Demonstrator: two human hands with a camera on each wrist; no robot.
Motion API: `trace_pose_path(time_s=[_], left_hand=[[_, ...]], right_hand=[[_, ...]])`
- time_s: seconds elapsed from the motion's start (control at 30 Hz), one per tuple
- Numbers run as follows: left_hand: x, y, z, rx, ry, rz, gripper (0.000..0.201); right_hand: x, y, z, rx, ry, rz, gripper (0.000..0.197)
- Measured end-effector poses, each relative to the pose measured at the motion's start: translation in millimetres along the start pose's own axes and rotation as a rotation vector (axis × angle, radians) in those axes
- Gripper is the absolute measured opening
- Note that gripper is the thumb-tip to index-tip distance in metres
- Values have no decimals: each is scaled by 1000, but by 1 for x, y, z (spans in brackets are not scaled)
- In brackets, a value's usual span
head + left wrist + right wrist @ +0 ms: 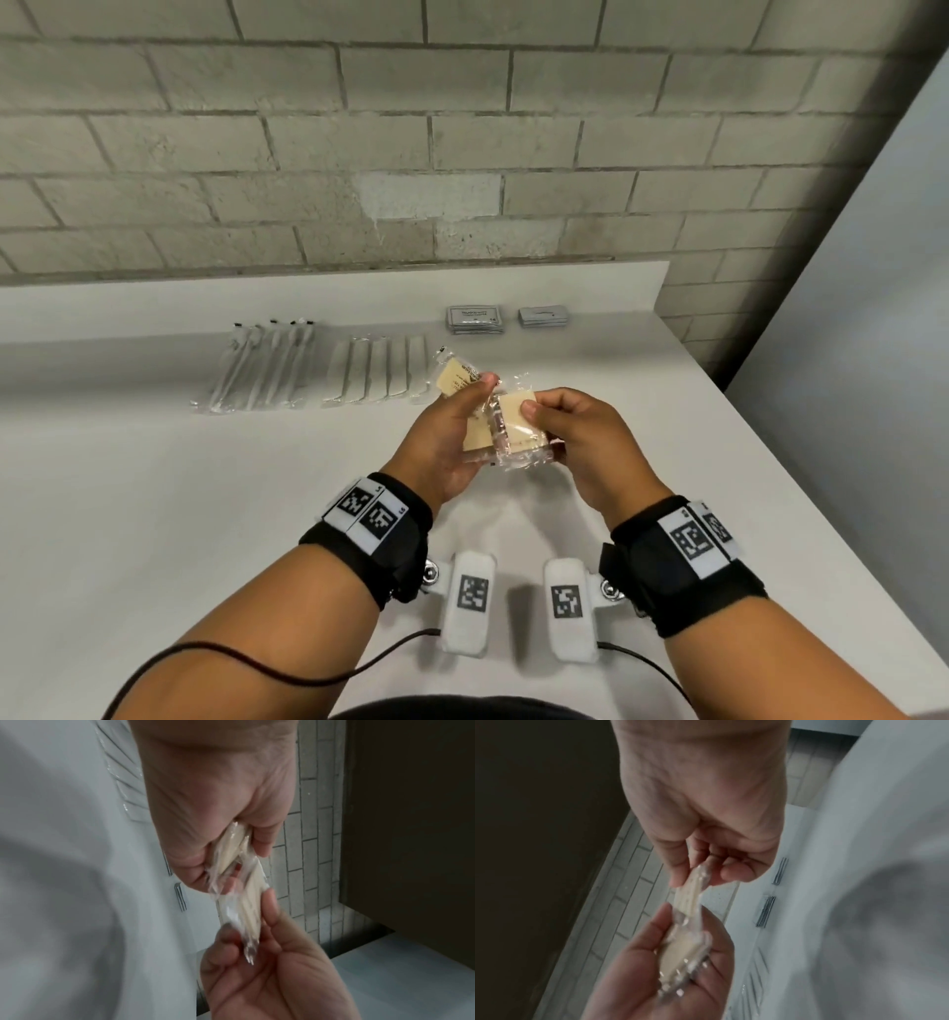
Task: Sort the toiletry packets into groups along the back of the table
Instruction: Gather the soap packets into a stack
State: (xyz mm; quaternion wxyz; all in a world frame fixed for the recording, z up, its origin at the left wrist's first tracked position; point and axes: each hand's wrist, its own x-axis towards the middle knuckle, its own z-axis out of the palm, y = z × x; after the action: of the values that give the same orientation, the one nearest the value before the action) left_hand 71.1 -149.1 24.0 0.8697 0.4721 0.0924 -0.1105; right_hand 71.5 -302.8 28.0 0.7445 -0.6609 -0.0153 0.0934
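Okay, mid-frame in the head view I see both hands up off the white table (pixel 154 488). My left hand (pixel 441 442) curls round a bunch of cream packets in clear wrap (pixel 459 377); my right hand (pixel 580 437) pinches another cream packet (pixel 516 426), thumb on top, touching the left bunch. Upper left of them lie long clear sleeves (pixel 267 365) and white sachets (pixel 380 375); upper right, two grey packet stacks (pixel 475 319).
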Motion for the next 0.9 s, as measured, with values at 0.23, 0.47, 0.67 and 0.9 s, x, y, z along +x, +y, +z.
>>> trace_pose_path(time_s=[0.23, 0.47, 0.67, 0.9], left_hand=[[1, -21, 43, 201, -40, 47, 12], [13, -45, 93, 59, 55, 126, 25], [13, -66, 109, -15, 142, 123, 16], [13, -85, 121, 56, 200, 146, 4]], right_hand=[[3, -13, -60, 94, 66, 62, 13], [4, -34, -117, 0, -170, 155, 19], [12, -55, -164, 223, -208, 103, 6], [35, -57, -195, -484, -217, -35, 12]])
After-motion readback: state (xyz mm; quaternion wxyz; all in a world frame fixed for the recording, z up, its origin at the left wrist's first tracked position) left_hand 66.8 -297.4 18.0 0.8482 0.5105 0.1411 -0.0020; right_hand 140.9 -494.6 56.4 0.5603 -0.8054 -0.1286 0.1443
